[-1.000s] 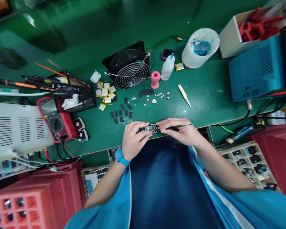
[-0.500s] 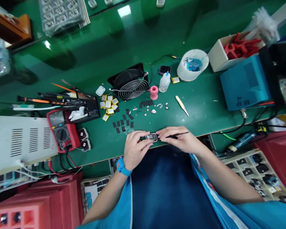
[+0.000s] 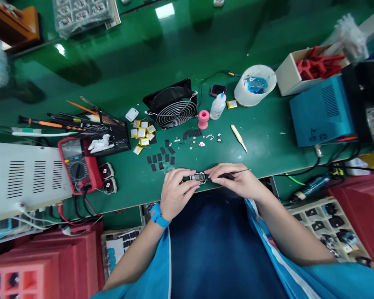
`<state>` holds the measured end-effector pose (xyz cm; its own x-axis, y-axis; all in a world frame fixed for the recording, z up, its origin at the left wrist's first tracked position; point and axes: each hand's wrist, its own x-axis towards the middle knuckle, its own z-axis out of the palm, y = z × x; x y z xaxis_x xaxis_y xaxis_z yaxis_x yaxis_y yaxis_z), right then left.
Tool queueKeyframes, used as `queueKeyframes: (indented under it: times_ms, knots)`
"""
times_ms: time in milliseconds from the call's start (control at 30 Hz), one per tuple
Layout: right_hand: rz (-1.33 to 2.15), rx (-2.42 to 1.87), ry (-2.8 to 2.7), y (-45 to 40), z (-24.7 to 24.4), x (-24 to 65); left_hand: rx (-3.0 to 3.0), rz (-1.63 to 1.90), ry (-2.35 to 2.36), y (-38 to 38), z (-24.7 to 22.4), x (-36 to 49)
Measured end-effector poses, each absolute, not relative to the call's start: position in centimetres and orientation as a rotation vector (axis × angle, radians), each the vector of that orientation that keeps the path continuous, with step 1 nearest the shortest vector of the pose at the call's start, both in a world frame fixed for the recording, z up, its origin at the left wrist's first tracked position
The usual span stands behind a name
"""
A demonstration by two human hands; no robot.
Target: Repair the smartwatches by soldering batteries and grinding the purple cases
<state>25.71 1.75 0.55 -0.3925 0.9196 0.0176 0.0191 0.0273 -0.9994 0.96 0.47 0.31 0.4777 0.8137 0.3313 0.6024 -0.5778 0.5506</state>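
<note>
Near the front edge of the green bench, my left hand (image 3: pixel 178 190) pinches a small watch-like device (image 3: pixel 198 178) with a pale frame and its inside exposed. A bit of yellow shows by the left fingers. My right hand (image 3: pixel 232 177) is closed round thin dark tweezers (image 3: pixel 233 173), whose tip end is at the device's right side; what the tip touches is too small to tell. Several black rectangular pads (image 3: pixel 159 158) and small loose parts (image 3: pixel 202 144) lie just beyond the hands. A cream-handled blade tool (image 3: pixel 238 138) rests to the right.
A black fan (image 3: pixel 174 104) stands behind, beside silver-yellow battery cells (image 3: pixel 142 133), a pink spool (image 3: pixel 203 119), a squeeze bottle (image 3: pixel 217 106) and a white tub (image 3: pixel 254 86). A red multimeter (image 3: pixel 79 164) sits left; a blue box unit (image 3: pixel 322 110) sits right.
The view has shifted slightly. Both hands stay at the device, and the tweezers in my right hand lie at a slightly different angle.
</note>
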Motion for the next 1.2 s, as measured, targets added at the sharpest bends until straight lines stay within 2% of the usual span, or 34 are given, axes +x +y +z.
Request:
queueKeyframes:
  times_ms: [467, 633, 800, 933, 1000, 1100, 1200]
  knots:
    - [1.479, -1.048, -1.522, 1.5, 0.8, 25.6, 2.366, 0.783, 1.199, 0.4, 0.0, 1.0]
    - [1.507, -1.239, -1.394, 2.3, 1.5, 26.8, 2.300, 0.759, 1.180, 0.5, 0.0, 0.7]
    - [1.151, -1.603, -2.037, 4.1, 3.2, 29.6, 2.249, 0.750, 1.099, 0.5, -0.3, -0.9]
    - [0.443, -1.866, -2.287, 3.9, 4.0, 29.3, 2.266, 0.759, 1.170, 0.2, -0.4, -1.9]
    - [0.279, -1.701, -2.255, 3.1, 3.7, 28.0, 2.265, 0.773, 1.204, -0.1, -0.4, -1.9]
    - [0.414, -1.234, -2.326, 1.7, 2.5, 25.3, 2.278, 0.776, 1.258, -0.3, -0.3, -1.3]
    - [0.502, -1.037, -2.362, 0.8, 0.7, 23.0, 2.294, 0.768, 1.313, -0.4, -0.2, -0.7]
